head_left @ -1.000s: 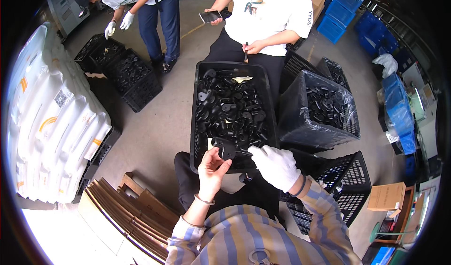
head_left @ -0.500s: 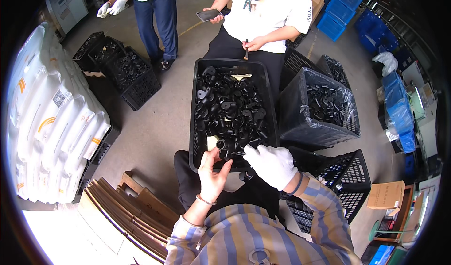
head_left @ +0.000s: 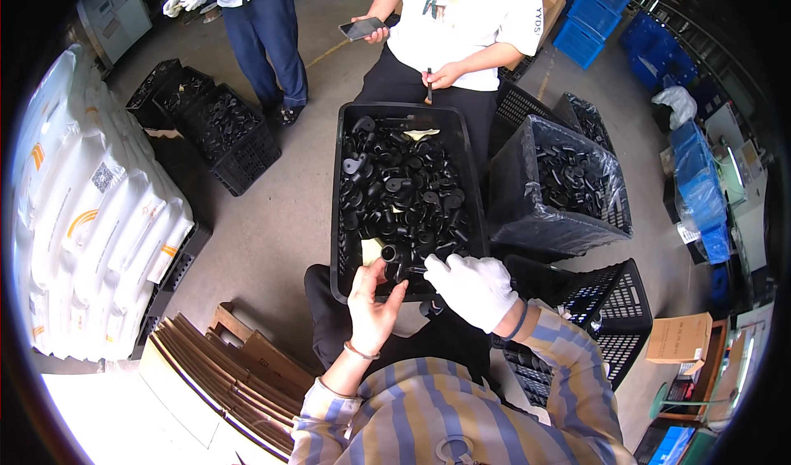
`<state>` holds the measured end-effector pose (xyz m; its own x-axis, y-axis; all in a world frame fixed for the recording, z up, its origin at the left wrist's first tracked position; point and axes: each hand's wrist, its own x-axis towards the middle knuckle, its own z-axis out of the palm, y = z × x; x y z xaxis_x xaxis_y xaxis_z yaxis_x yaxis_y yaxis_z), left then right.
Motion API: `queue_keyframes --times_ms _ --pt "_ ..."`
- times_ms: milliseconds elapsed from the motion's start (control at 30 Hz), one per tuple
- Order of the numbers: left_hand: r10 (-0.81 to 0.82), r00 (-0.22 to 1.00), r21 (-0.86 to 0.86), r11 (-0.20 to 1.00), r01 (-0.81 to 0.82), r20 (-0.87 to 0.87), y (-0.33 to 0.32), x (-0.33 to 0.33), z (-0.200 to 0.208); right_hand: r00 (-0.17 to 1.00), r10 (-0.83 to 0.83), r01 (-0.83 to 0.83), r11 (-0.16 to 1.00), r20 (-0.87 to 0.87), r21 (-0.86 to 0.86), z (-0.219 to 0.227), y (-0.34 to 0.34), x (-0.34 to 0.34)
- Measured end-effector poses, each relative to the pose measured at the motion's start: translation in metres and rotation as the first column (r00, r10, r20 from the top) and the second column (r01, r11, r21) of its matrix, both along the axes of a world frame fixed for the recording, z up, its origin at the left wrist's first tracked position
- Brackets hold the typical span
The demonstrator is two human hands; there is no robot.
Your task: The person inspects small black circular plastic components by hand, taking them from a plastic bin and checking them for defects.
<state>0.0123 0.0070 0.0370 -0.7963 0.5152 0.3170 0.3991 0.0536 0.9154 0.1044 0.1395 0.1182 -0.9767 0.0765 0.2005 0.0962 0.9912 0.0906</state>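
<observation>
My bare left hand (head_left: 375, 304) pinches a black plastic elbow fitting (head_left: 390, 254) over the near edge of a black tub (head_left: 337, 218). The fitting's round open end faces up. My right hand (head_left: 476, 286), in a white glove, is closed just right of the fitting. A thin dark piece shows at its fingertips, too small to name, and the rest is hidden by the glove. Loose black plastic fittings (head_left: 404, 185) fill the tub, with a few pale yellow scraps (head_left: 372, 251) among them.
Facing me, a person (head_left: 461, 20) holds a phone (head_left: 362, 28) and a small brush (head_left: 428, 86). A lined crate (head_left: 515, 189) of fittings and a black basket (head_left: 622, 308) stand right. White sacks (head_left: 99, 218), flattened cardboard (head_left: 222, 383) and filled crates (head_left: 239, 160) are left.
My hands stay at the fitting with almost no movement; the gloved fingertips shift slightly. The whole view has moved a little. The seated person's brush now shows its bristle end more clearly.
</observation>
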Motion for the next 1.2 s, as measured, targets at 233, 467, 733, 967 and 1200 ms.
queue_keyframes --times_ms 233,467,733,967,1200 --pt "-0.012 0.96 -0.076 0.997 -0.01 -0.279 -0.002 -0.001 0.004 0.987 -0.053 0.076 0.986 0.153 -0.147 0.003 0.003 -0.002" --pt "-0.081 0.856 -0.074 0.996 0.05 -0.511 -0.002 -0.005 0.006 0.964 0.013 0.152 0.791 0.265 -0.592 -0.011 0.027 -0.003" --pt "-0.116 0.812 -0.057 0.993 0.102 -0.571 -0.001 -0.007 0.011 0.855 0.14 0.448 0.285 0.499 -0.848 -0.008 0.041 -0.007" --pt "-0.096 0.981 -0.045 0.995 0.09 -0.169 -0.001 -0.003 0.01 0.916 0.074 0.351 0.325 0.393 -0.878 -0.013 0.035 -0.003" --pt "-0.304 0.69 0.426 0.905 -0.006 0.657 0.003 -0.002 -0.01 0.998 -0.034 0.039 0.994 0.049 -0.105 -0.002 -0.001 -0.005"
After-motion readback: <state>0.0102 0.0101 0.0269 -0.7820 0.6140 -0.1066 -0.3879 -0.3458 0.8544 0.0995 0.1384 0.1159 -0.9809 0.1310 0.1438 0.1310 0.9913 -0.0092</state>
